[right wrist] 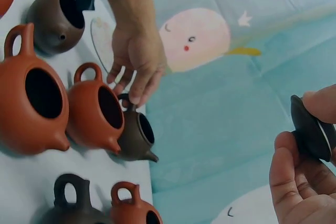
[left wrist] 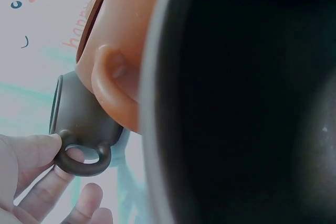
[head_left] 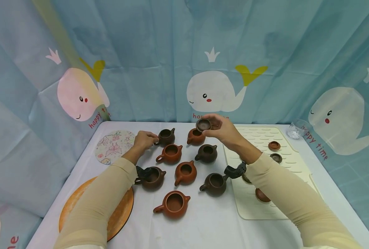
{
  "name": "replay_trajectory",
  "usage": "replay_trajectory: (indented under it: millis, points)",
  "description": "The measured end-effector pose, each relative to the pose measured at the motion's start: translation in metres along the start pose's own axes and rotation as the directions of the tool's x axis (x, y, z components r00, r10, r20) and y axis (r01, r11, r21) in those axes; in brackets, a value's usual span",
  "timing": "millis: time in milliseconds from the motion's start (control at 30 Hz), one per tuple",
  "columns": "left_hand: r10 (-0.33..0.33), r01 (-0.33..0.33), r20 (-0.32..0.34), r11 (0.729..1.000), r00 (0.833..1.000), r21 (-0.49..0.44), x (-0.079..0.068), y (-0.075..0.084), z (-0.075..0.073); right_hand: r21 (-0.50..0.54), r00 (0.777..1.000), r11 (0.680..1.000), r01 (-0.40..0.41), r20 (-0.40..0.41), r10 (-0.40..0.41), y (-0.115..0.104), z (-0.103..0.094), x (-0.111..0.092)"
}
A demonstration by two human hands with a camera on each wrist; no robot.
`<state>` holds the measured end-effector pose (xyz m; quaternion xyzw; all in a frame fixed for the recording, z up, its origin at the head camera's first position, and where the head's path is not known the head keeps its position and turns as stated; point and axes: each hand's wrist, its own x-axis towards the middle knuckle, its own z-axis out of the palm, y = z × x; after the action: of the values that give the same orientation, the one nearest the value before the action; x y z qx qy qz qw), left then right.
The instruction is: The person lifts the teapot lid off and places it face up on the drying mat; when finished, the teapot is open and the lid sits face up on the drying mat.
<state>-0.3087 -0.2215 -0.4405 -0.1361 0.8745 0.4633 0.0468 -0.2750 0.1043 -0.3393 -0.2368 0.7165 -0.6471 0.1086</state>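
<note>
At the back left of the table, my left hand (head_left: 144, 140) pinches the loop handle of a small dark brown teapot (head_left: 167, 138), which has no lid on. The left wrist view shows the thumb and a fingertip at that handle (left wrist: 84, 167). My right hand (head_left: 223, 129) holds a dark round lid (head_left: 204, 125) by its edge, raised with its hollow underside toward the head camera. Behind that lid, partly covered by it, stands a small reddish teapot (head_left: 196, 138). In the right wrist view, thumb and fingers pinch the lid (right wrist: 311, 129).
Several open red and dark teapots, such as a red one (head_left: 174, 204) and a dark one (head_left: 215, 183), stand between the arms. A cream board (head_left: 246, 211) at right bears several lids. A glass (head_left: 297, 129) stands beyond it. Two round mats lie at left, one orange (head_left: 122, 214).
</note>
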Motion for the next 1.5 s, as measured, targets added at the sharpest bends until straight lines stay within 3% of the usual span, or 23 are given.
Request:
replay_trajectory:
  millis: [367,833,1500]
  points:
    - [-0.011,0.011,0.009,1.0,1.0,-0.001,-0.002,0.002,0.0,-0.018,1.0,1.0,0.003,-0.019,-0.003,-0.008,-0.023,-0.013]
    - [-0.004,0.004,0.012,1.0,1.0,-0.014,0.003,-0.001,0.001,-0.089,0.998,0.995,-0.036,-0.064,0.031,-0.003,-0.054,-0.023]
    - [0.0,0.0,0.015,1.0,1.0,-0.012,0.004,-0.001,0.001,-0.232,0.973,0.949,-0.211,-0.142,0.182,0.04,-0.115,-0.031]
